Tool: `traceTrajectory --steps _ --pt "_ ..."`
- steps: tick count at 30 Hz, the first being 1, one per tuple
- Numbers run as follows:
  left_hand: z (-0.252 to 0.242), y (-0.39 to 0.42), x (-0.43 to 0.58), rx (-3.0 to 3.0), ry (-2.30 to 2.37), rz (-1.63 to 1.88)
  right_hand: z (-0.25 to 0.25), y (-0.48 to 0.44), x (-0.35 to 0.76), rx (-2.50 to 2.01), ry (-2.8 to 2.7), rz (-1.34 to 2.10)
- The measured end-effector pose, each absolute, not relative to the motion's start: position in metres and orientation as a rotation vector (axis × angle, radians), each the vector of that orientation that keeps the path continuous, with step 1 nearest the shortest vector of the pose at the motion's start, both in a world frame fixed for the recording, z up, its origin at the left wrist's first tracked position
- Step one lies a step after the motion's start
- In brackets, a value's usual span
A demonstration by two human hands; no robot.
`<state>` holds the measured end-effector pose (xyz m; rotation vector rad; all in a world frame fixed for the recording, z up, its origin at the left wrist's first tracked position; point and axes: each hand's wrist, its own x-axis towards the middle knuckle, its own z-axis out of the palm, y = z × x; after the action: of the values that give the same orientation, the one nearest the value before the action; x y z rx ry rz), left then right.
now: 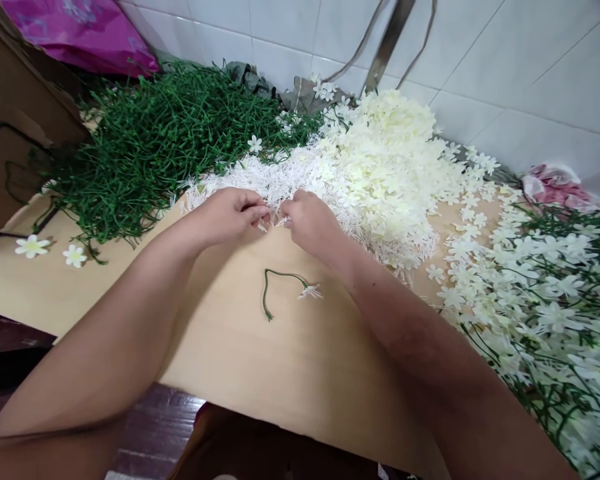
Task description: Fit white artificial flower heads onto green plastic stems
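My left hand point(237, 215) and my right hand point(307, 219) meet almost fingertip to fingertip at the near edge of a heap of thin white artificial stamens point(260, 175). Each hand is pinched closed, with small white stamen pieces poking out at the fingertips. On the board below them lies one green plastic stem point(266, 293), bent near its middle, with a white stamen tuft point(310, 291) on its right end. A tall pile of pale yellow-white fabric petals point(395, 147) rises behind my right hand.
Green stems point(180, 127) are heaped at the back left beside a cardboard box point(20, 113). Assembled white flowers point(555, 313) crowd the right side. Two loose flowers point(31, 246) lie at the left. A tiled wall point(530, 73) closes off the back; a pink bag point(80, 33) sits in the corner.
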<state>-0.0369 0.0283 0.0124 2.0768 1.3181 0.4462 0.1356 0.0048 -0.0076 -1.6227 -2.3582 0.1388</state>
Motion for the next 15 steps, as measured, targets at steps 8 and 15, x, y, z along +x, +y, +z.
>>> traceTrajectory --steps 8,15 --pt "-0.003 0.035 -0.028 2.251 1.423 0.565 -0.012 -0.007 0.186 -1.591 -1.767 0.466" --pt "0.003 0.050 0.016 2.398 1.445 0.657 -0.013 -0.010 0.215 -1.413 -1.540 0.612"
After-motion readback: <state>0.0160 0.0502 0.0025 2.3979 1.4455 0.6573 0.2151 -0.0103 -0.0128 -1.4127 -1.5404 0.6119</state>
